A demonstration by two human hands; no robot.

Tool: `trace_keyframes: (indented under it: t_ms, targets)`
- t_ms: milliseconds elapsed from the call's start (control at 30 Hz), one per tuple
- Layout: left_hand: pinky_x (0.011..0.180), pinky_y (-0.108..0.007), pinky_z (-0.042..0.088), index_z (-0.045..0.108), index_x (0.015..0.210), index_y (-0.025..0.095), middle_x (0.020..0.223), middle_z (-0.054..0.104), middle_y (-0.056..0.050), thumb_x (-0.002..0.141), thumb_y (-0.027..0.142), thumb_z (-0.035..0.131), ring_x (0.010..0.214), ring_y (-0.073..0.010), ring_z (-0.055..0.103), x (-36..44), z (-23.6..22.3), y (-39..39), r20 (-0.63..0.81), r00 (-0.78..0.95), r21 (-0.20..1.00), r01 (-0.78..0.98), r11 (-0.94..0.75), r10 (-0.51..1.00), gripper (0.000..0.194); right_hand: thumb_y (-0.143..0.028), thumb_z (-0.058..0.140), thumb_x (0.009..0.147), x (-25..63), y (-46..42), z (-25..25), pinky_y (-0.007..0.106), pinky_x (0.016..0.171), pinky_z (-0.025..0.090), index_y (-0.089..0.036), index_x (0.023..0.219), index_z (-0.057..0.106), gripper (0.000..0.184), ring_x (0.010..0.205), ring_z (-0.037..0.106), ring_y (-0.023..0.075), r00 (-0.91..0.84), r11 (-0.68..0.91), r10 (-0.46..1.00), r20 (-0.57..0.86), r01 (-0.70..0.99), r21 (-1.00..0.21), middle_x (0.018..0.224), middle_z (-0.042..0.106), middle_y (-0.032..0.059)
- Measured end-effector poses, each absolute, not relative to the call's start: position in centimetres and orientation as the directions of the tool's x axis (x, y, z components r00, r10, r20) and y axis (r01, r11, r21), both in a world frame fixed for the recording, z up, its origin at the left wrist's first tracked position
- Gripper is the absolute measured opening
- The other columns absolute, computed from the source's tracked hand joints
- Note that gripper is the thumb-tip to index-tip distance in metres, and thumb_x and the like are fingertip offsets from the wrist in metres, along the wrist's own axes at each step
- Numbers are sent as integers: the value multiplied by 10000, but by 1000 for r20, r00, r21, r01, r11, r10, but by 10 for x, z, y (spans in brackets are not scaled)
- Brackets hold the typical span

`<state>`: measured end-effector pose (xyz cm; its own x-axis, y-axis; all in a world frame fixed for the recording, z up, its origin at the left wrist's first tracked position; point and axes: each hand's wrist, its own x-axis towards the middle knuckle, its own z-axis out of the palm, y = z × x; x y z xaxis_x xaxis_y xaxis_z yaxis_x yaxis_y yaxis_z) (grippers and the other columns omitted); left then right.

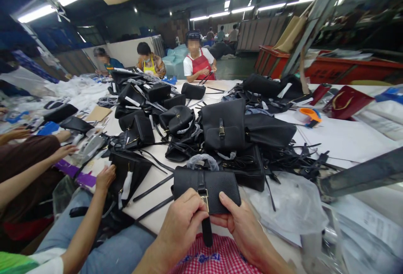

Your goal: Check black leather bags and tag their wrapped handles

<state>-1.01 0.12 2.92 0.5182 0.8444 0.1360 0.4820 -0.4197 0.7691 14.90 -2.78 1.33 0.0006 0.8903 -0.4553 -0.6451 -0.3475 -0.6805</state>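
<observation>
Right in front of me is a small black leather bag with a gold buckle and a strap hanging down past its lower edge. My left hand pinches the strap at the buckle, its fingers closed. On the bag's right end, my right hand has its thumb on the front and its fingers underneath. A clear plastic-wrapped handle rises behind the bag. Just beyond stands a larger black backpack with a buckled flap.
Black bags and loose straps cover much of the white table. Clear plastic bags lie at right, below a metal bar. A co-worker's hand touches a black bag at left. An orange tape dispenser sits farther right.
</observation>
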Motion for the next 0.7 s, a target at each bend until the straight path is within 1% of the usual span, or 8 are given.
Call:
trace_keyframes:
  t_ms: [100, 133, 200, 267, 333, 400, 500, 700]
  targets:
    - [630, -264, 369, 441, 702, 214, 720, 518, -1, 929, 200, 375, 676, -154, 523, -10, 32, 1, 63, 410, 761, 570, -310, 910, 237, -397, 721, 783, 149, -29, 13, 397, 702, 600, -145, 1029, 625, 365, 793, 736, 268, -8, -353, 888, -461, -653, -670, 930, 769, 103]
    - [603, -265, 354, 419, 706, 222, 673, 504, 14, 936, 243, 373, 628, -153, 510, -10, 34, 1, 14, 365, 746, 616, -253, 931, 236, -401, 718, 785, 149, -29, 12, 394, 699, 600, -144, 1035, 624, 371, 794, 736, 269, -10, -357, 887, -463, -652, -669, 932, 769, 105]
    - [547, -265, 303, 383, 725, 238, 582, 457, 57, 890, 343, 494, 534, -147, 466, -8, 37, -2, -81, 280, 689, 709, -149, 957, 225, -403, 716, 786, 149, -29, 10, 386, 694, 598, -145, 1047, 620, 380, 807, 735, 272, -13, -355, 890, -456, -647, -675, 945, 767, 106]
    - [519, -261, 260, 372, 767, 248, 542, 420, 94, 740, 409, 688, 492, -143, 434, -4, 39, -3, -122, 216, 631, 770, -92, 969, 356, -406, 715, 784, 148, -30, 7, 386, 697, 596, -145, 1056, 617, 390, 826, 733, 278, -21, -351, 897, -441, -641, -683, 965, 763, 109]
    - [504, -251, 247, 372, 804, 251, 539, 409, 112, 604, 416, 796, 486, -137, 423, 0, 41, -1, -131, 193, 619, 782, -71, 972, 497, -412, 725, 769, 148, -31, 5, 401, 699, 594, -143, 1051, 615, 406, 819, 734, 288, -28, -362, 895, -445, -631, -687, 960, 763, 112]
    - [479, -236, 249, 369, 792, 251, 527, 407, 123, 573, 361, 816, 475, -120, 411, 1, 43, 4, -192, 248, 668, 742, -59, 949, 510, -420, 736, 751, 147, -31, 3, 417, 701, 592, -143, 1038, 612, 418, 789, 736, 290, -37, -390, 882, -471, -618, -682, 934, 766, 110]
    - [439, -204, 264, 362, 729, 241, 503, 427, 127, 600, 236, 784, 457, -90, 415, -1, 45, 14, -297, 365, 768, 640, -6, 883, 441, -427, 747, 734, 148, -31, 1, 421, 697, 592, -152, 1022, 604, 423, 755, 738, 280, -42, -407, 873, -486, -614, -677, 893, 770, 100]
    - [330, -166, 334, 361, 739, 243, 466, 520, 127, 659, 204, 722, 341, -86, 466, -6, 34, 26, -425, 483, 876, 434, 212, 765, 372, -465, 757, 708, 152, -28, 0, 418, 668, 594, -157, 970, 610, 430, 718, 736, 276, -42, -401, 872, -487, -632, -663, 836, 771, 90]
